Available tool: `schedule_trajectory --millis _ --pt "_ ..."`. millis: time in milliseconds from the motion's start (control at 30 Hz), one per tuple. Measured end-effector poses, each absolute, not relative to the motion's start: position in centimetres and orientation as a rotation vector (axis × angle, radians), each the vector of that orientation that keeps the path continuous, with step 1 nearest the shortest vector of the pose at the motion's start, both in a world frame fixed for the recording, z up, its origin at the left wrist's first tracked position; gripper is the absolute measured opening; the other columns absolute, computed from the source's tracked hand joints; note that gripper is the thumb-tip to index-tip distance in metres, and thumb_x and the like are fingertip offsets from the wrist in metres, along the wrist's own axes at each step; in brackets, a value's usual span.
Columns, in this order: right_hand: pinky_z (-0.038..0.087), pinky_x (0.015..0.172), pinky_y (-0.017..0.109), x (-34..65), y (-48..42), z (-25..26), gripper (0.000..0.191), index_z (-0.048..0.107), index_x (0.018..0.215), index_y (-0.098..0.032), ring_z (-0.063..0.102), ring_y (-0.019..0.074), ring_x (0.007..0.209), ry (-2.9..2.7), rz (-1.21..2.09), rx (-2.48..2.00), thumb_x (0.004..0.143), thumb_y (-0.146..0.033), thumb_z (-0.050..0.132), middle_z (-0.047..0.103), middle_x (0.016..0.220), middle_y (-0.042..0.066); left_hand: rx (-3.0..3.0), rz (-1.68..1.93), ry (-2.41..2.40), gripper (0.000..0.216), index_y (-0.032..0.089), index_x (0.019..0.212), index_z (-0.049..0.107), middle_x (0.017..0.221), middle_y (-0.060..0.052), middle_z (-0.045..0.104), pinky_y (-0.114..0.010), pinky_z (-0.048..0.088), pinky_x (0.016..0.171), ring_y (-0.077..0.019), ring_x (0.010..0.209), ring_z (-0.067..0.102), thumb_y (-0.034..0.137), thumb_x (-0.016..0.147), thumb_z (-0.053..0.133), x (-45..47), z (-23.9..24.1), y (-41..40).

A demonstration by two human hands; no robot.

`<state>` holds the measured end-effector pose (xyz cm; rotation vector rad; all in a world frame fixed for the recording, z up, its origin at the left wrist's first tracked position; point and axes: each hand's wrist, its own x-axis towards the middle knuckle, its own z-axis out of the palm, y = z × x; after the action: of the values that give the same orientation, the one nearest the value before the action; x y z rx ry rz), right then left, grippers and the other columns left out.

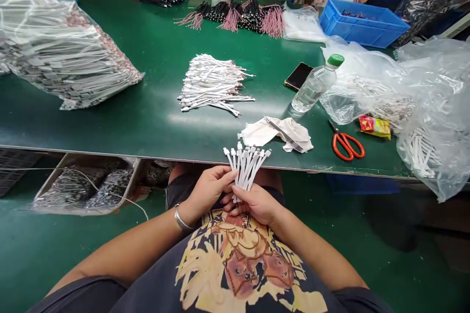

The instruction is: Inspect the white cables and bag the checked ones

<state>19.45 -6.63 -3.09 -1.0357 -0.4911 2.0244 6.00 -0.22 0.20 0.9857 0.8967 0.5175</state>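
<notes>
Just in front of the table edge, my left hand (215,187) and my right hand (259,204) close around a fanned bundle of short white cables (246,165). The cables' plug ends point up and away from me; their lower ends are partly hidden by my fingers. Past the bundle, a crumpled white cloth (257,133) lies on the table with a steel ruler (282,133) across it. Farther off rests a loose pile of similar white cables (213,83), with reddish wire ends toward the right.
On the green table (154,132) are red-handled scissors (347,144), a water bottle (316,85), a phone (298,76) and a snack packet (375,127). Bags of white cables (69,54) stand left and right. Two people work across the table near a blue bin (363,24).
</notes>
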Motion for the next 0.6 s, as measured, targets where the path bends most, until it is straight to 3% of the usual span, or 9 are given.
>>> schedule_trajectory --millis 300,600 --pt "0.053 0.057 0.02 19.9 -7.1 -3.9 0.044 0.062 0.107 -0.013 0.067 0.013 0.066 -0.458 2.022 -1.048 0.079 -0.047 0.064 0.069 0.082 0.008 1.007 0.614 0.925 0.026 0.015 0.082 0.06 0.058 0.003 0.053 -0.019 0.04 0.04 -0.0049 0.039 0.044 0.041 0.078 0.063 5.4 -0.6 -1.0" --pt "0.051 0.059 0.02 20.2 -7.1 -4.4 0.043 0.064 0.102 -0.012 0.065 0.0116 0.067 -0.532 2.046 -1.05 0.078 -0.047 0.065 0.069 0.083 0.008 0.859 0.472 0.744 0.03 0.015 0.078 0.055 0.051 0.006 0.045 -0.016 0.032 0.031 -0.0034 0.032 0.036 0.044 0.079 0.059 6.6 -1.0 -0.8"
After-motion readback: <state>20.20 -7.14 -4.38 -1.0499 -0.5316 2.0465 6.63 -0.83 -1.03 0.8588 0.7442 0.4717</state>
